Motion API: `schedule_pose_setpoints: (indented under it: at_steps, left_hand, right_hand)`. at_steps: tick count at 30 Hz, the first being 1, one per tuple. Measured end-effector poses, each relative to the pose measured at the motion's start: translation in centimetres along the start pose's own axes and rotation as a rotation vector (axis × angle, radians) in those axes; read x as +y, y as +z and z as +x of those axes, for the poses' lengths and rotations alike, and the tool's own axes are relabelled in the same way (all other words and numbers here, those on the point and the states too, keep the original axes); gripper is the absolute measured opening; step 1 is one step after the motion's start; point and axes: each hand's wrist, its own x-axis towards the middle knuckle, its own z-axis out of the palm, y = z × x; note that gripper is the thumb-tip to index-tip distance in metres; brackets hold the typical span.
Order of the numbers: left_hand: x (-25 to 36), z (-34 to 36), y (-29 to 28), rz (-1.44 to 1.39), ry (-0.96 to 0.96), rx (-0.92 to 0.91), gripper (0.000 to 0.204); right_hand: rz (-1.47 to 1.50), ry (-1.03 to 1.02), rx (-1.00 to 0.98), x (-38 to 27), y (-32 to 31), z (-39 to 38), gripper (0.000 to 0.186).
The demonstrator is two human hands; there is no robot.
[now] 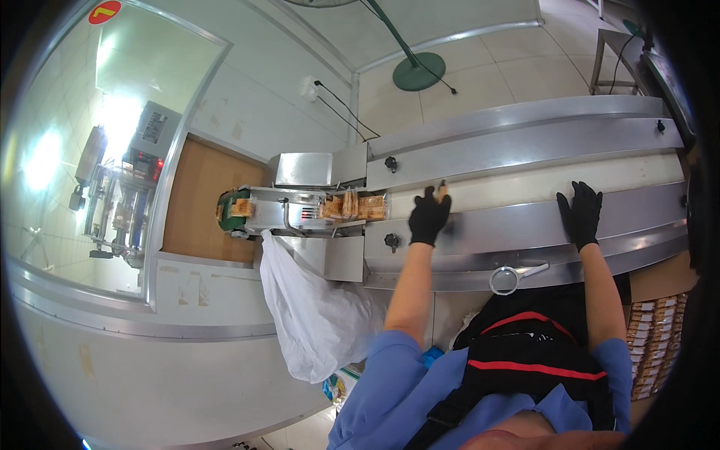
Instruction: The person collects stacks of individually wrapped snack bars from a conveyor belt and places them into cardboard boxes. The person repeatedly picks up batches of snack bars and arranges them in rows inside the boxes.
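My left hand [430, 217], in a black glove, is over the pale conveyor belt [517, 183], its fingers bent inward. A small tan piece [443, 190] shows between its fingertips, too small to name. My right hand [581, 216], also black-gloved, is farther right at the near metal rail, fingers spread and nothing in them. Left of my left hand, several clear-wrapped tan snack packets [373, 208] lie in the narrow feed end of the machine. One more packet [241, 207] sits on the green belt end [223, 213] at the wall opening.
A round-headed magnifier-like tool [505, 280] lies on the near rail. White plastic sheeting [311, 315] hangs below the feed end. Black knobs [391, 164] stick up from the rails. A box of stacked packets [654, 345] stands at my right. A green stand base [418, 71] is beyond.
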Motion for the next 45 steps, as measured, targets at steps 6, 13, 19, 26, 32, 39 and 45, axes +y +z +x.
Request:
schedule_pose_setpoints:
  at_steps: [6, 13, 19, 26, 32, 39, 45]
  left_hand:
    - [7.4, -1.5, 4.8, -0.107, 0.23, 0.008, 0.047]
    - [6.7, -3.1, 1.9, -0.505, 0.119, 0.342, 0.044]
    - [-5.5, -4.8, -1.7, -0.176, -0.023, 0.891, 0.052]
    - [-19.2, -6.1, -5.0, -0.02, -0.457, 0.964, 0.049]
    - [-18.1, -5.2, -3.9, 0.041, -0.596, 0.802, 0.043]
    - [-18.8, -5.5, -3.8, -0.006, -0.601, 0.831, 0.047]
    - [-19.3, -5.3, -3.6, -0.048, -0.601, 0.831, 0.043]
  right_hand:
    - [-0.012, -0.001, -0.017, 0.3, 0.0, -0.1, 0.049]
    - [-0.008, -0.021, -0.011, -0.2, -0.3, -0.1, 0.044]
    - [0.006, 0.001, -0.041, -0.2, -0.8, -0.2, 0.042]
    - [-0.014, -0.029, -0.01, -0.1, -0.6, -0.4, 0.041]
    - [-0.027, -0.013, -0.037, 0.2, -0.4, -0.2, 0.036]
    - [-0.01, -0.052, 0.003, 0.0, -0.3, -0.2, 0.034]
    - [0.002, -0.033, -0.019, -0.2, -0.9, -0.2, 0.034]
